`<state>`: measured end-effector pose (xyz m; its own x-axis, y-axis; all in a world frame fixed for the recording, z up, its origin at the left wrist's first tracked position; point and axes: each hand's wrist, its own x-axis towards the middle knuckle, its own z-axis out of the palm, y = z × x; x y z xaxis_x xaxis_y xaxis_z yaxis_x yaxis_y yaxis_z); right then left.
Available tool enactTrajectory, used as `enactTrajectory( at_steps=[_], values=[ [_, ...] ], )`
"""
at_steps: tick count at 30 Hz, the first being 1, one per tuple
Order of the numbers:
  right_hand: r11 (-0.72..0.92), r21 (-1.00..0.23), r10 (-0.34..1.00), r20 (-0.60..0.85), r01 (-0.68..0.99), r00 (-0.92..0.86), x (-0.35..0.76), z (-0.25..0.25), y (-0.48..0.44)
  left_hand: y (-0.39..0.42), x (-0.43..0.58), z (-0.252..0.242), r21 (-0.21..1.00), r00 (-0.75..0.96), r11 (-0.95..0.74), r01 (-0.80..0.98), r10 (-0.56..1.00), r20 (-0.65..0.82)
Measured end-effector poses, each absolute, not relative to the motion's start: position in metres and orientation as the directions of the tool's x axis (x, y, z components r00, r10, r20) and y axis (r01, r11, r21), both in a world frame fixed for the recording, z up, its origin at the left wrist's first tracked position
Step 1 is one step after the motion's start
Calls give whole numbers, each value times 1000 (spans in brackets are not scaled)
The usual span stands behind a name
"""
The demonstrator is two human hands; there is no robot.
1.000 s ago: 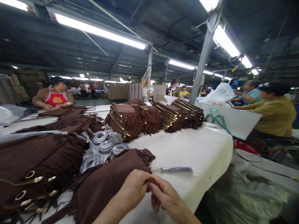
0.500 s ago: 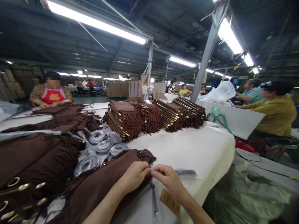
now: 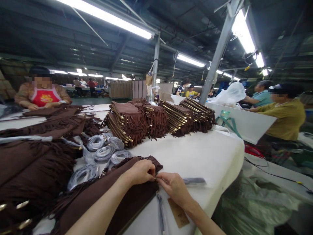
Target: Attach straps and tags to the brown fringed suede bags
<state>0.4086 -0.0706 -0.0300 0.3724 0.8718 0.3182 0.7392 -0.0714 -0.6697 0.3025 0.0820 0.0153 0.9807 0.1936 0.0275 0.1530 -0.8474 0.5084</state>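
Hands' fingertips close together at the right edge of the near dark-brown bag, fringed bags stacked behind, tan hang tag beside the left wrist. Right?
Tag side is wrong: the head view shows the tan hang tag beside the wrist of the right hand, not the left hand. Near dark-brown bag and stacked fringed bags as you said.

Dark roof (image 3: 181,19), bright tube lights (image 3: 110,16), grey posts (image 3: 218,55)

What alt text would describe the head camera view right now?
A person's left hand and right hand pinch with fingertips close together at a brown bag on a white table. A tan tag shows near the right hand; stacked fringed bags sit beyond.
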Motion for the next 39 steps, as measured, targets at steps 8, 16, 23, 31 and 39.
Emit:
enactTrajectory(
  at_steps=[8,16,23,31,39],
  values=[
    [-164,-619,835,327,768,442,414,-38,-78,73,302,-3,397,983,-909,129,168,67],
    [-193,-434,898,283,880,336,413,-29,-86,71,304,3,416,980,-891,181,198,-2],
    [-277,-77,943,167,958,287,405,-2,-83,75,301,2,476,972,-850,225,227,-54],
    [-291,72,953,105,954,283,396,16,-71,70,298,6,471,965,-847,248,261,-39],
    [-267,105,964,49,958,263,390,15,-63,71,297,3,472,965,-847,244,261,-30]
  ],
)
